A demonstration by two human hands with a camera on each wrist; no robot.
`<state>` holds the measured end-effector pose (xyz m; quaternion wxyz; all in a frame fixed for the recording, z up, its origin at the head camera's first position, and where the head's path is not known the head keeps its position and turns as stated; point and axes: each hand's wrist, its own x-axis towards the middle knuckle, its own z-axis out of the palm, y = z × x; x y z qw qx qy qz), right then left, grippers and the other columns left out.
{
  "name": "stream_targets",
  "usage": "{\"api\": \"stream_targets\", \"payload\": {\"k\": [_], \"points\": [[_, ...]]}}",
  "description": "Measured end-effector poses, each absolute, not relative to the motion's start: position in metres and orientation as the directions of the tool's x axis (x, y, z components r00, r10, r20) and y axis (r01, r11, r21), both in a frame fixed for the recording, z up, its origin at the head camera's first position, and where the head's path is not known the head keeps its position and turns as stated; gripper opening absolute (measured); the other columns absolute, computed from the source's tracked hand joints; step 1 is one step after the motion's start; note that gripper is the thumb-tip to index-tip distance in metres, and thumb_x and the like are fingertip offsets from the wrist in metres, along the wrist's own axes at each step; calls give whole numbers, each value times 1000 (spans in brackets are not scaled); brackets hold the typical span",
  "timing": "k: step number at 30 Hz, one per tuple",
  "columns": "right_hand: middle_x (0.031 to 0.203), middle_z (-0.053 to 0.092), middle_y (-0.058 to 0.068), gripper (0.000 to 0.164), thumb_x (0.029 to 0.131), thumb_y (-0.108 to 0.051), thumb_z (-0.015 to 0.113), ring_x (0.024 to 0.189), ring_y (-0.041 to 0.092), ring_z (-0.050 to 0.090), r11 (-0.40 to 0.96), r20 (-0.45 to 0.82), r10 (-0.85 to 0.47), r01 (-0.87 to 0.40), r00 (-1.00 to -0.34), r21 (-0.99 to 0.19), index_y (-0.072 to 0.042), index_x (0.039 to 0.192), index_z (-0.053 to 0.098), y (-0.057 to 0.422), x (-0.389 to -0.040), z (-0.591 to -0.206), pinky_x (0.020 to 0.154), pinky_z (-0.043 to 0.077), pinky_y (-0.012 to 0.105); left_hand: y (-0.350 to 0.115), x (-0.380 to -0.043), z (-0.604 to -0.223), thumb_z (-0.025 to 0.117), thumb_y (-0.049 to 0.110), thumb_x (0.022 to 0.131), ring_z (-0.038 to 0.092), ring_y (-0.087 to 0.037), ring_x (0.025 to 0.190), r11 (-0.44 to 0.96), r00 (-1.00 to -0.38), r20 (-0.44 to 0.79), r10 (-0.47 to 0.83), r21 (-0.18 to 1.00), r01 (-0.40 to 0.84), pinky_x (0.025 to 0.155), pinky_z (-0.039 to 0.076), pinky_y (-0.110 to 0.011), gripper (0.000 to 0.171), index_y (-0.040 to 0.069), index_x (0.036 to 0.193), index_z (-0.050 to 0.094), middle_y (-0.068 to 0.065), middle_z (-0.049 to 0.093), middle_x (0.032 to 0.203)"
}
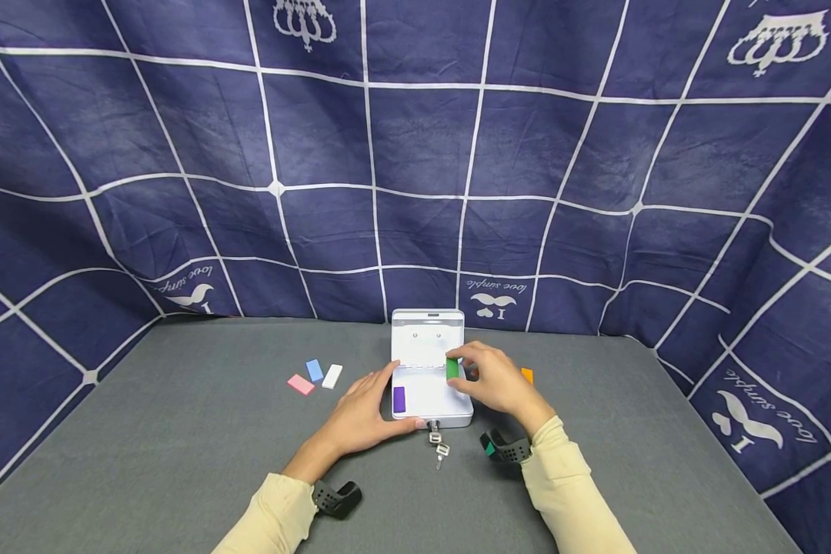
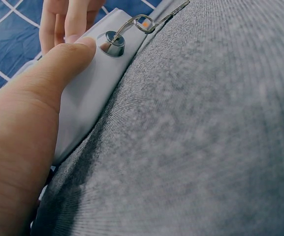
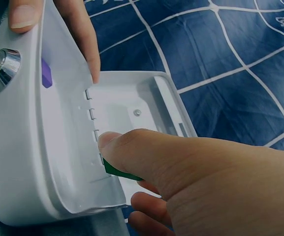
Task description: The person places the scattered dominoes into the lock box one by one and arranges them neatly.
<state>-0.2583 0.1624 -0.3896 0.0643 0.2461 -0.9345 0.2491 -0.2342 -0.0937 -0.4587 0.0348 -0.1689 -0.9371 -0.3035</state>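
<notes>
A white lidded metal box (image 1: 431, 394) stands on the grey surface, its lid (image 1: 425, 350) raised at the back. My left hand (image 1: 360, 415) grips the box at its left side, thumb on the front wall beside the lock (image 2: 113, 45) and a finger reaching to the hinge end. Between thumb and fingers, my right hand (image 1: 495, 378) pinches a green block (image 1: 452, 369) over the box's right rear part, near the hinges. Inside, at the front left, lies a purple block (image 1: 398, 399). Keys (image 1: 442, 451) hang from the lock onto the surface.
Left of the box lie a pink block (image 1: 301, 385), a blue block (image 1: 315, 370) and a white block (image 1: 332, 376). An orange block (image 1: 527, 375) shows partly behind my right hand. A blue curtain (image 1: 415, 154) with white lines rises behind the grey tabletop (image 1: 180, 462).
</notes>
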Motion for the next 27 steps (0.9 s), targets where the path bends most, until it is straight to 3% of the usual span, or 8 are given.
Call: {"api": "stream_targets", "payload": {"k": [14, 27], "points": [[114, 70, 1, 43, 85, -25, 80, 96, 17, 67, 752, 240, -435, -496, -868, -435, -13, 125, 68, 153, -258, -396, 78, 54, 33, -93, -234, -458, 70, 78, 71, 42, -35, 144, 762, -940, 168, 298, 551, 340, 115, 35, -57, 111, 22, 158, 29, -11, 46, 155], [109, 72, 2, 39, 84, -23, 80, 93, 17, 67, 713, 280, -498, -572, -821, -405, -11, 120, 70, 144, -256, -399, 81, 55, 34, -93, -233, -458, 69, 79, 71, 41, -37, 144, 762, -942, 163, 292, 555, 332, 115, 36, -58, 111, 24, 158, 28, -11, 45, 155]]}}
